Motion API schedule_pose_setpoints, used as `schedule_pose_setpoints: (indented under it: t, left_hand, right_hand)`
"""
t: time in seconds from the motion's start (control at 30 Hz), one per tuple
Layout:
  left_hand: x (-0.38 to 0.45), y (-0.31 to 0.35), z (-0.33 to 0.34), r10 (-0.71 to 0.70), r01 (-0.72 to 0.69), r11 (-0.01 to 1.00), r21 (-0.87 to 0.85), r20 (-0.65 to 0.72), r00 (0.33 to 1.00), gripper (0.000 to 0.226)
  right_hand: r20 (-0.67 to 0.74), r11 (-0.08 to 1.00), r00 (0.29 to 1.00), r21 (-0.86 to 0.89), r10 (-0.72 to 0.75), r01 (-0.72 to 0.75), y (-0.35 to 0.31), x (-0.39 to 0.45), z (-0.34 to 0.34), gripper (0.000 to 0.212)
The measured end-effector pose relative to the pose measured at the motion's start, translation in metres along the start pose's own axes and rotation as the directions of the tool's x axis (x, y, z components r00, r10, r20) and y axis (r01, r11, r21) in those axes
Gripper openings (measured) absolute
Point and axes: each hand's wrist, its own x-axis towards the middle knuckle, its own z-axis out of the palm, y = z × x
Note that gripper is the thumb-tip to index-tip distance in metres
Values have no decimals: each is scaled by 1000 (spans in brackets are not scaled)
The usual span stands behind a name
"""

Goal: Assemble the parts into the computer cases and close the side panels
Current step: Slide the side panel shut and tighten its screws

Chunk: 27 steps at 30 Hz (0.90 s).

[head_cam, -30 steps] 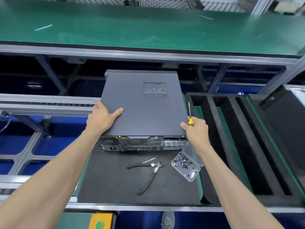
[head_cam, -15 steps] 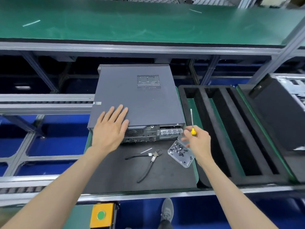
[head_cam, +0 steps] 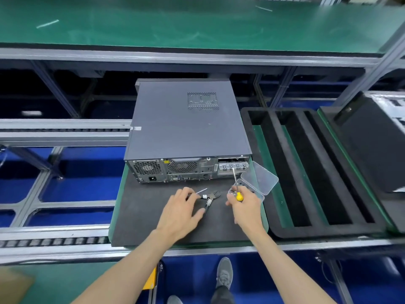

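Conveyor-line counter (head_cam: 135, 224) w/ black mat: closed computer case (head_cam: 188, 126) lies at mat's rear, left hand (head_cam: 182, 210) spread loosely over pliers (head_cam: 209, 199), right hand (head_cam: 246, 205) w/ grip round screwdriver (head_cam: 237, 189) at screw box (head_cam: 252, 186); pick one screw, seat tip squarely before driving.

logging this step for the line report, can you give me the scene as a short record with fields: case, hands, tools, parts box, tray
case: computer case lies flat on the black mat, side panel on, rear ports toward the person
left hand: left hand over the pliers, fingers on the handles
right hand: right hand grips the yellow-handled screwdriver, shaft pointing at the case
parts box: clear box open beside the case, mostly hidden by the right hand
tray: black foam tray to the right, slots empty
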Motion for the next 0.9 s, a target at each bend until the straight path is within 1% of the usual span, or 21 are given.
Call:
schedule_pose_setpoints:
  t: [0.03,0.07,0.1,0.13,0.17,0.2,0.23,0.3,0.37,0.43,0.5,0.53,0.57,0.6,0.63,0.7,0.77,0.8,0.83,0.9]
  left_hand:
    - [2,7,2,-27,27,997,-71,1,1000,40]
    - [6,16,2,-75,73,981,-177,-5,997,37]
    - [12,26,0,-143,130,939,-317,-16,990,34]
    - [21,38,-5,-219,182,867,-464,-25,975,31]
    - [31,49,-10,-286,220,771,-597,-15,958,30]
    - [42,60,-16,-331,250,672,-697,19,943,27]
    - [52,69,-21,-354,267,592,-760,52,934,22]
    - [66,85,-26,-404,290,471,-833,89,910,10]
    - [74,94,-27,-478,311,311,-898,135,868,14]
    - [79,99,-28,-499,301,135,-944,197,844,12]
    - [82,101,-29,-488,266,19,-964,223,844,9]
    - [83,102,-31,-494,252,-3,-968,220,841,9]
    - [85,101,-31,-512,242,-3,-970,209,833,11]
    - [87,101,-32,-542,244,26,-969,192,818,15]
    - [91,100,-33,-579,258,80,-963,165,798,21]
    - [96,96,-33,-635,314,263,-912,82,768,33]
    - [99,93,-32,-638,363,445,-819,-5,770,43]
    - [98,94,-31,-639,381,506,-774,-40,768,48]
    - [97,94,-31,-645,397,545,-738,-67,761,52]
    - [96,93,-31,-656,425,582,-693,-91,749,57]
  right_hand:
    - [4,996,999,84,32,-32,-3,1,1,24]
    - [10,983,998,175,60,-61,-7,1,1,33]
    - [14,963,997,257,77,-78,-13,3,0,37]
    - [3,947,997,313,80,-77,-19,4,-2,36]
    - [-17,936,997,345,78,-68,-24,6,-3,32]
    - [-33,930,997,363,74,-57,-28,7,-4,29]
    - [-50,929,996,366,72,-48,-30,6,-5,29]
    - [-80,933,994,359,69,-36,-30,2,-7,30]
    - [-111,931,993,366,41,2,-28,-2,-11,30]
    - [-142,933,990,356,0,51,-29,-1,-15,31]
    - [-176,940,984,330,-29,87,-32,2,-20,34]
    - [-192,943,981,318,-39,99,-33,5,-22,34]
    - [-202,947,978,305,-42,104,-35,8,-25,34]
    - [-207,950,977,295,-42,104,-36,12,-27,34]
    - [-208,952,977,289,-43,104,-37,15,-30,34]
    - [-207,957,976,264,-62,117,-39,19,-34,33]
    - [-207,964,973,223,-98,144,-42,24,-37,31]
    - [-211,966,971,205,-115,159,-43,25,-38,29]
    - [-217,967,968,190,-128,170,-43,27,-38,27]
    - [-232,969,963,169,-138,180,-46,30,-39,22]
